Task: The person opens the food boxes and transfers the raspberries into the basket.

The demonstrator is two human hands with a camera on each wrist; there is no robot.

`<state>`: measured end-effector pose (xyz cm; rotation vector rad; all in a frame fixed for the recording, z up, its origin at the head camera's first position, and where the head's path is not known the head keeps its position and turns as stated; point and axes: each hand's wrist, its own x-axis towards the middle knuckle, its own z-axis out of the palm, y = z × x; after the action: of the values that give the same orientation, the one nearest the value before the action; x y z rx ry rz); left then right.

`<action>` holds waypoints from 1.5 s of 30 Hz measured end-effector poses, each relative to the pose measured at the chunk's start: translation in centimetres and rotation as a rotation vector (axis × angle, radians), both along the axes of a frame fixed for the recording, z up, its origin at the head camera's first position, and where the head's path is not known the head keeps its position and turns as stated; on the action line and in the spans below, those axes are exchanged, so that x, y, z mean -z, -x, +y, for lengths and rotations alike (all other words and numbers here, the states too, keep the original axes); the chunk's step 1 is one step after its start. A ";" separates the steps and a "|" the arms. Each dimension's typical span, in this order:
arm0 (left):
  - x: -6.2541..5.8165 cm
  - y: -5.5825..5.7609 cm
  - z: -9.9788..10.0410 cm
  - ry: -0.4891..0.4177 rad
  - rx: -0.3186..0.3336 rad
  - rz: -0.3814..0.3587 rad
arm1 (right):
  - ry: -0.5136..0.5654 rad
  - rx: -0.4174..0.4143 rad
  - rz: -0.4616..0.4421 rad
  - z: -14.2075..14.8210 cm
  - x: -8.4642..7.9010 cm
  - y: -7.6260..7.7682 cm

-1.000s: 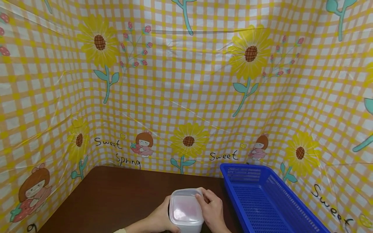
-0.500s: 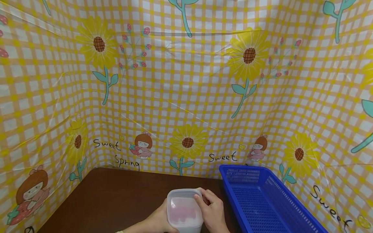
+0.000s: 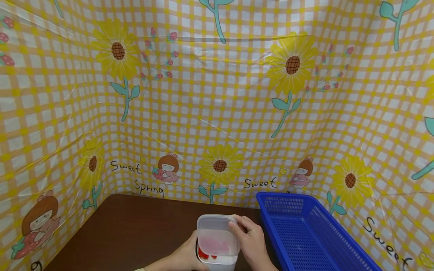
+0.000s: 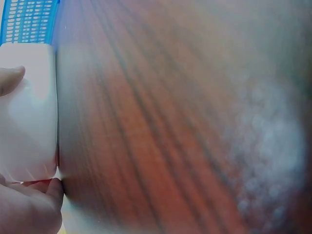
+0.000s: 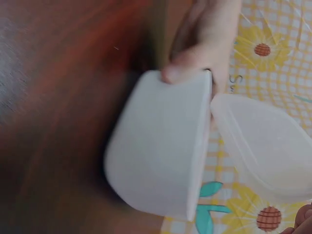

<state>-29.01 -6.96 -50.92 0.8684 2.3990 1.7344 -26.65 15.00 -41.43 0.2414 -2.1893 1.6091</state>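
A white square food container (image 3: pixel 222 265) stands at the front middle of the table, its near side at the bottom edge of the head view. My left hand (image 3: pixel 184 255) grips its left side, thumb on the near side, also seen in the right wrist view on the container wall (image 5: pixel 156 146). My right hand (image 3: pixel 252 241) pinches the translucent lid (image 3: pixel 217 224) by its right far corner. The lid is tilted up off the container, leaving a gap at the near side where red pieces (image 3: pixel 203 254) show inside. Most of the contents are hidden under the lid.
A blue perforated plastic basket (image 3: pixel 276 229) stands on the dark brown table (image 3: pixel 145 226) to the right, close beside my right hand. A yellow checked cloth with sunflowers (image 3: pixel 220 113) hangs around the back and both sides.
The lid was seated on the container; my right hand has raised it and it now tilts away, so the red contents show. My left hand stays on the container.
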 end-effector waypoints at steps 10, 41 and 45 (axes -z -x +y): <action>-0.1 0.3 -0.2 0.033 0.003 -0.003 | -0.097 0.018 0.007 0.2 -2.6 2.4; -0.2 0.1 -0.1 0.026 0.033 -0.019 | -0.624 -0.013 0.086 -1.6 0.1 8.4; -0.2 0.1 0.0 0.028 0.028 -0.013 | -0.616 -0.018 0.042 -1.6 0.7 8.8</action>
<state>-29.14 -7.01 -50.73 0.8795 2.3854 1.6872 -35.41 13.40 -42.16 0.4615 -2.5939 0.8816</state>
